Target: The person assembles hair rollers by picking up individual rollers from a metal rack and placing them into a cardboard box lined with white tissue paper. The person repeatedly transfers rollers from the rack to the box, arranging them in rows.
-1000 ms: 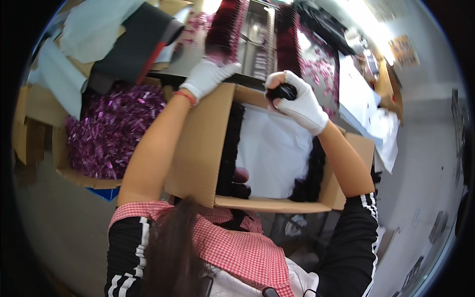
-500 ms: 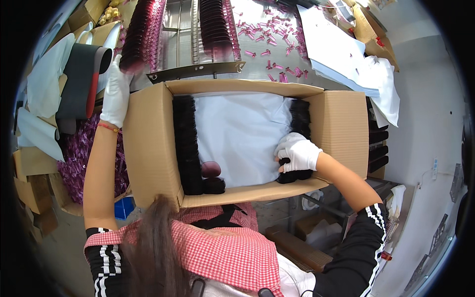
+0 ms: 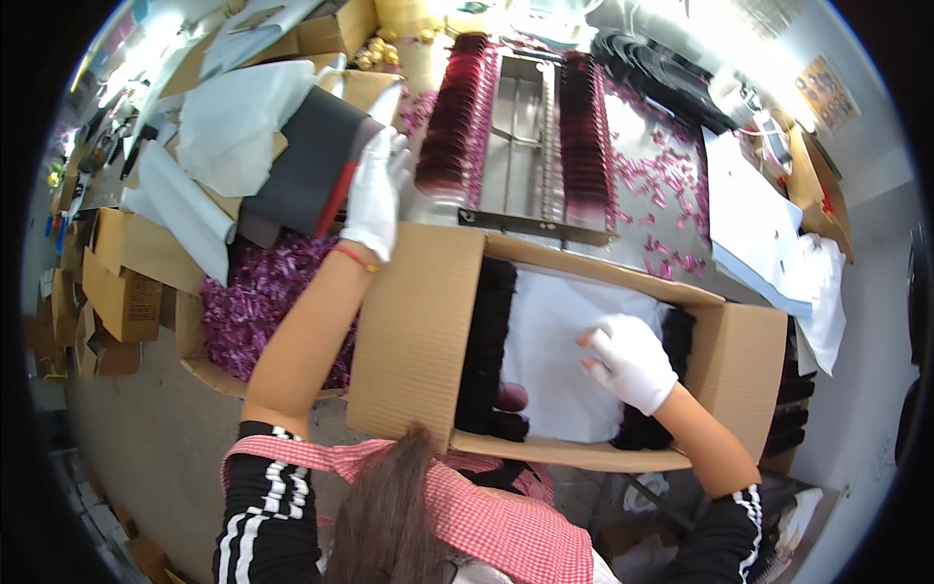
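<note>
An open cardboard box stands in front of me with its flaps spread. Inside, a white sheet covers the middle, and closely packed black pieces run along its left and right sides. A dark red, lens-like piece rests at the sheet's near left corner. My right hand, in a white glove with bare fingertips, is over the sheet with its fingers bent and slightly apart, nothing seen in them. My left hand, also white-gloved, has its fingers stretched out above the box's left flap, beside a dark grey sheet.
Behind the box stands a metal rack holding rows of dark red lens-like pieces. Small pink plastic pieces lie scattered on the metal table. At left is a carton full of purple plastic bits. White sheets lie at right.
The view has swung left, so everything appears farther right. My right hand has risen from the box's right side toward the sheet's middle. My left hand's fingers now point up, away from the rack.
</note>
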The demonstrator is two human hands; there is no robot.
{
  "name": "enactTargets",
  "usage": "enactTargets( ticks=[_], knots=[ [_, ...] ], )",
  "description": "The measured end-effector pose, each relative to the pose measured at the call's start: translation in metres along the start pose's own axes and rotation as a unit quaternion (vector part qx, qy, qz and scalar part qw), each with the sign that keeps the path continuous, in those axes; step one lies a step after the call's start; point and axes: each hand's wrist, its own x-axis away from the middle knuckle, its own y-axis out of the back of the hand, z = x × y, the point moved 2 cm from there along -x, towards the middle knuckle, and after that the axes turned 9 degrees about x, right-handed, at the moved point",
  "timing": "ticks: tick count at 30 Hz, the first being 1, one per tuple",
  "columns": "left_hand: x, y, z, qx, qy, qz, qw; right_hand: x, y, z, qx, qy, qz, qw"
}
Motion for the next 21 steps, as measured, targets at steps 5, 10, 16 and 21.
enactTargets(
  ticks=[5,10,16,21],
  knots=[
    [-0.021,-0.043,0.012,0.041,-0.037,0.012,0.998,-0.151,0.012,0.023,-0.094,-0.146,-0.355,0.918],
    [-0.039,-0.057,0.022,0.073,-0.037,0.036,0.996,-0.224,0.025,0.022,-0.191,-0.323,0.009,0.927],
    [-0.034,-0.087,0.029,-0.059,-0.076,0.028,0.995,-0.221,0.02,0.007,-0.096,-0.334,0.0,0.938],
    [-0.037,-0.126,0.051,-0.146,-0.155,-0.028,0.977,-0.198,0.011,-0.02,-0.071,-0.272,-0.05,0.958]
  ],
)
